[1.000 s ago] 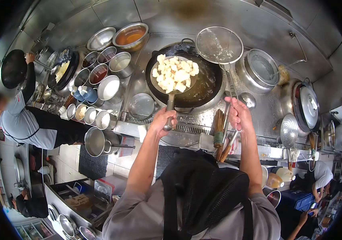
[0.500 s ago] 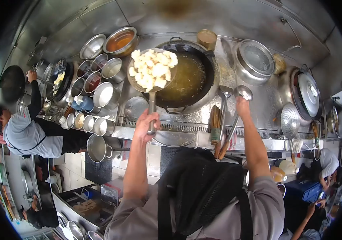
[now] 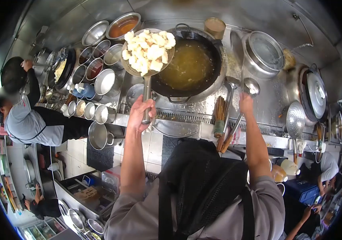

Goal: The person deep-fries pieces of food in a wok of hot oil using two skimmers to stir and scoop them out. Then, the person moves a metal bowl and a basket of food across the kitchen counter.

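My left hand [image 3: 141, 114] is wrapped around the metal handle of a skimmer [image 3: 147, 86]. Pale, lumpy fried pieces [image 3: 149, 48] heap its round, perforated bowl, which is held just left of a black wok [image 3: 161, 86]. Yellowish oil [image 3: 189, 64] with small floating crumbs fills the wok. Over to the right, my right hand [image 3: 246, 105] is closed around the shaft of a ladle [image 3: 252, 86]; its fingers are partly hidden. The ladle's wooden handle end slopes down toward the counter edge. Beside it lie a metal spatula [image 3: 232, 83] and a bamboo brush [image 3: 219, 120].
Metal pots of sauces and seasonings [image 3: 105, 82] crowd the left side. A stacked metal pot [image 3: 264, 52] stands right of the wok, and a perforated skimmer [image 3: 295, 120] hangs over the front edge. A co-worker [image 3: 35, 124] holds a wok at far left; other people are at lower right.
The whole view has shifted, with the counter sitting higher in it. The loaded skimmer stays left of the wok, its handle tilted a little differently. My right hand remains at the ladle.
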`<state>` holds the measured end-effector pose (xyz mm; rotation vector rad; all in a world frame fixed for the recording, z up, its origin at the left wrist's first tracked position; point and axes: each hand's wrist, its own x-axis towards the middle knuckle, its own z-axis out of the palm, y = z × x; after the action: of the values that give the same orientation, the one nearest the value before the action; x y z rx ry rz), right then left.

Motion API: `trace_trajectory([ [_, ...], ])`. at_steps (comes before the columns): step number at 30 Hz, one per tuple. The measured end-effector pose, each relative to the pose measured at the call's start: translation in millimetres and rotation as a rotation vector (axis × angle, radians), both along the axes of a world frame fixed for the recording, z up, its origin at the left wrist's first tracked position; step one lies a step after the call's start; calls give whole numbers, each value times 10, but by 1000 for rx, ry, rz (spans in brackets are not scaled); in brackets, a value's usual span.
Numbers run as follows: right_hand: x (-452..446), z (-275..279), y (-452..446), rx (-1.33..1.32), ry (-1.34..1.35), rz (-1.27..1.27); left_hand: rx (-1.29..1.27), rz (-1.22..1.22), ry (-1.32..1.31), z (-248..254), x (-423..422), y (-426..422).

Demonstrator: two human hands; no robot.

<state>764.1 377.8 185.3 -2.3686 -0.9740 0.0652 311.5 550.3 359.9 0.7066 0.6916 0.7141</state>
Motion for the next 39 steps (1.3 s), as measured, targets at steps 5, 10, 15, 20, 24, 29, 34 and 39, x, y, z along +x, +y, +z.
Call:
trace_trajectory([
  [5,139,73,14,59,-12,71,-27,-28,-80,-49,-106,-20],
  [10,-163,669,84,91,73,-36,14,36,0,-196,-421,-162],
  [15,66,-363,-46,22,-61,62,2,76,71,-206,-778,-297],
  [20,-116,200,1,-60,161,-21,-26,98,71,-320,-1167,-454],
  [24,-167,214,75,-18,23,-68,-34,119,133,-462,-1413,-610],
  [29,-130,-170,-94,-102,79,41,-165,147,91,-833,-1682,-745],
  [34,-399,452,-96,-120,270,-86,-211,112,56,-1116,-1829,-716],
  [39,-218,36,-188,-103,304,-42,-248,122,37,-1484,-1936,-568],
])
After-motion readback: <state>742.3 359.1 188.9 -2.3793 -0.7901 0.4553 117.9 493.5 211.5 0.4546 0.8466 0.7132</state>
